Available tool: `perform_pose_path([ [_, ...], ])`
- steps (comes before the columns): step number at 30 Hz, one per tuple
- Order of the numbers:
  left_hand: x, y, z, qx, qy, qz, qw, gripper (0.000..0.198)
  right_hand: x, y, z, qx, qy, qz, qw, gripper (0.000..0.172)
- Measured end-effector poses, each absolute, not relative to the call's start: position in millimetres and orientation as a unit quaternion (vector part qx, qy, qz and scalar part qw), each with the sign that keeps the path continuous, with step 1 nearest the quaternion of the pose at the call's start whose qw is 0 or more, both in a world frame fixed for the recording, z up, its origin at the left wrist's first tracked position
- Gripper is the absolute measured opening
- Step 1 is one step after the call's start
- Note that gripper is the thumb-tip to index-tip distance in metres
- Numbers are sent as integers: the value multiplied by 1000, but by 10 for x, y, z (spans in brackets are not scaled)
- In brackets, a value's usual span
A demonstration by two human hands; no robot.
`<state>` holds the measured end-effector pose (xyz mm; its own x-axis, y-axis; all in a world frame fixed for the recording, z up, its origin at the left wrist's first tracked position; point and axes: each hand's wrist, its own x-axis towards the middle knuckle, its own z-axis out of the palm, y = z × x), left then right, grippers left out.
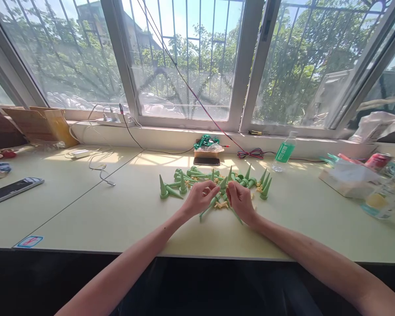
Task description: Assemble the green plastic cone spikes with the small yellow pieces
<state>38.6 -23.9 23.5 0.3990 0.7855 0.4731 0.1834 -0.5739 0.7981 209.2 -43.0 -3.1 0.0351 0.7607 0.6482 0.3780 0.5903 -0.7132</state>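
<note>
Several green plastic cone spikes (181,184) lie and stand in a heap on the pale table (125,219), mixed with small yellow pieces (221,205). My left hand (200,198) is closed around one green spike (208,208) whose tip points down toward me. My right hand (239,200) is closed on another green spike (235,215), fingers pinched close to the left hand over the heap. What the fingertips press between them is hidden.
A small cardboard box (205,153) with green cord and a dark phone (206,161) sit behind the heap. A green-labelled bottle (283,152) stands right of it. Tissue pack, can and jars at far right; a phone (9,190), cables and cardboard at left.
</note>
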Motion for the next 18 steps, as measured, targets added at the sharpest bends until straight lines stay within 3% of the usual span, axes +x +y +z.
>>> perform_pose_path([
  [3, 388, -234, 252, 738, 334, 424, 405, 63, 2096, -446, -30, -410, -694, 170, 567, 44],
  [6, 374, -253, 291, 727, 345, 395, 442, 72, 2096, -457, -31, -401, -715, 178, 544, 40],
  [18, 308, -273, 326, 750, 334, 360, 443, 54, 2107, -450, -32, -389, -727, 208, 527, 33],
])
